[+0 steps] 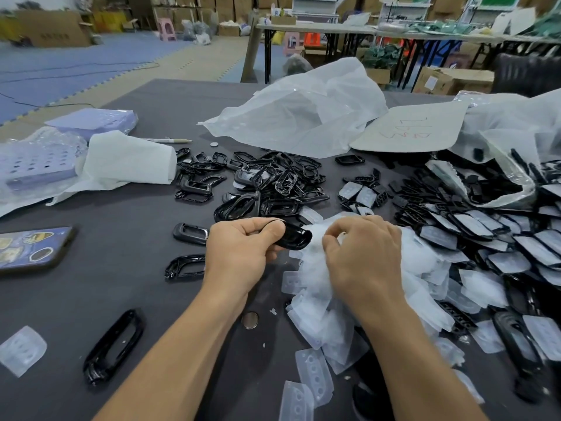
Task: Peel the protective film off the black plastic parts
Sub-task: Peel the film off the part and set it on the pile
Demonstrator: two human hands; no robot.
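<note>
**Film coming off a black part**

Near the table's point(127, 214) front edge, the left hand point(243, 247) grips a black plastic part point(296, 238). The right hand point(361, 253) pinches translucent film point(315, 235) beside it, above a heap of peeled films point(328, 299).

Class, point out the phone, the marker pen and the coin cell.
phone point(32, 249), head view, middle of its sticker-covered back.
marker pen point(170, 141), head view, middle of its barrel.
coin cell point(250, 320), head view, centre of its face.

Dark grey table point(127, 299). Near far edge: white plastic bags point(300, 117). Centre: heap of black plastic parts point(267, 183). Right side: peeled film pieces point(334, 299). Left edge: phone point(30, 247).
</note>
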